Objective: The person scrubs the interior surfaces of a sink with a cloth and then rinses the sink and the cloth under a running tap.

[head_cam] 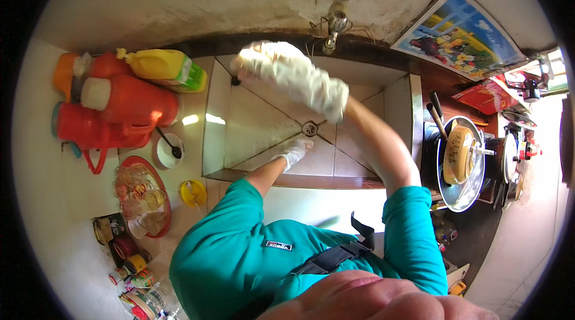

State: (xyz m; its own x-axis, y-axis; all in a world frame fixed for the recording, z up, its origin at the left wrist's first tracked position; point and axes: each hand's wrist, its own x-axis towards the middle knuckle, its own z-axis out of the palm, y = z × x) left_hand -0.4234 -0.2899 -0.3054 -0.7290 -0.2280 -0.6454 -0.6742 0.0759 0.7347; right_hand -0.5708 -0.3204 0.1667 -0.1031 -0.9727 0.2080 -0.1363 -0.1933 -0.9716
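A tiled sink basin (pixel 269 100) with a round metal drain (pixel 309 128) lies before me. My right hand (pixel 276 64), in a loose whitish glove, reaches across to the back left part of the basin. Motion blurs its fingers, so I cannot tell whether anything is in them. My left hand (pixel 296 153) wears a thin translucent glove and hangs over the basin's front half, just in front of the drain. Its fingers look bent, and their inner side is hidden. A metal tap (pixel 333 32) sticks out from the wall behind the basin.
Left of the basin stand a yellow jug (pixel 157 68), red thermos flasks (pixel 139 100), a white bowl (pixel 169 151) with a dark spoon, a yellow dish (pixel 193 193) and a red-rimmed tray (pixel 167 212) of glasses. At right are a wide metal pan (pixel 467 192) and a picture (pixel 458 34).
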